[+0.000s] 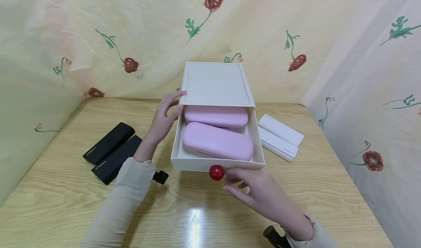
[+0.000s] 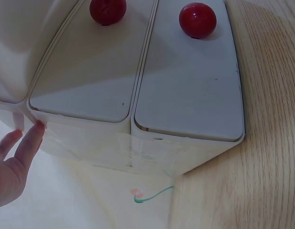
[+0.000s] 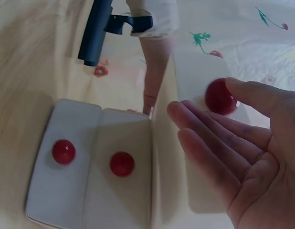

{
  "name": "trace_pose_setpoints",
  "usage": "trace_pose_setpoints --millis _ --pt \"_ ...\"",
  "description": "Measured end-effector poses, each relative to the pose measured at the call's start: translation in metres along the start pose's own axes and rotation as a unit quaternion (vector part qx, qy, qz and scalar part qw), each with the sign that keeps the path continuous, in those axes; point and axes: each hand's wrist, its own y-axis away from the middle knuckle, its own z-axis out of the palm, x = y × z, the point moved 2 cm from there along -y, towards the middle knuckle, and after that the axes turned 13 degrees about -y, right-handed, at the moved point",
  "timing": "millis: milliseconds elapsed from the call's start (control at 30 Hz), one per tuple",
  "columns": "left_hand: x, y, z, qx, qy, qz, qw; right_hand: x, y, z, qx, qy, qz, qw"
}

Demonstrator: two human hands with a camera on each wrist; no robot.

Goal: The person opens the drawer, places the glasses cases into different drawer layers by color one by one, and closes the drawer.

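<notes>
A small white drawer unit (image 1: 215,83) stands at the middle of the table, its top drawer (image 1: 218,164) pulled out toward me. Inside that drawer lie two pink rounded oblong cases (image 1: 217,141), one behind the other. My left hand (image 1: 162,118) rests against the unit's left side near the top, fingertips at its edge. By the red round knob (image 1: 216,172) of the pulled-out drawer is my right hand (image 1: 260,189), fingers fairly straight and a fingertip right at the knob. Two lower drawers (image 2: 185,90) are closed, each with its own red knob (image 2: 197,20).
On the left lie two black oblong blocks (image 1: 112,145) with pale lettering. Two similar white blocks (image 1: 279,134) lie right of the unit. Flowered cloth (image 1: 158,32) hangs behind and along the sides of the wooden table (image 1: 59,189).
</notes>
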Motion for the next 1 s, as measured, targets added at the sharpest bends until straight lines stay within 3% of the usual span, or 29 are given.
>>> trace_pose_setpoints --millis 200,467,733,1000 --pt "-0.002 0.000 0.000 -0.003 0.001 -0.003 1.0000 0.004 0.000 0.010 0.026 -0.021 0.014 0.999" --pt "0.000 0.000 0.000 -0.002 0.001 0.000 1.0000 0.005 -0.001 0.022 0.108 -0.057 0.018 0.992" --pt "0.000 0.000 0.000 0.000 0.002 0.003 1.0000 0.004 -0.002 0.031 0.192 -0.072 0.021 0.979" --pt "0.000 -0.001 0.001 0.002 0.005 0.005 1.0000 0.005 0.000 0.036 0.222 -0.071 0.041 0.972"
